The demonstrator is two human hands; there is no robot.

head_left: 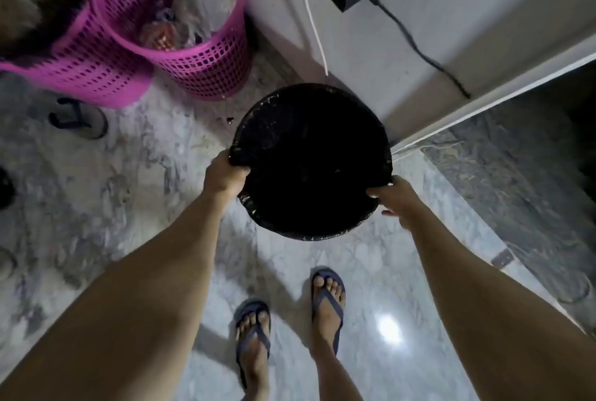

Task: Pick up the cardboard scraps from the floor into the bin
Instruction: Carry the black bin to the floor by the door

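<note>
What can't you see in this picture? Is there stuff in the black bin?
- Inside of the black bin: head view, too dark to tell what it holds.
- Cardboard scraps: none can be made out on the floor.
- Pink basket: contents blurred.
- Left hand and right hand: fingertips hidden over the bin's rim.

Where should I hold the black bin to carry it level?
By the bag-lined rim of the black bin, on opposite sides, as now: left hand on the near-left edge, right hand on the near-right. The round open top gives fingers a lip to hook.
</note>
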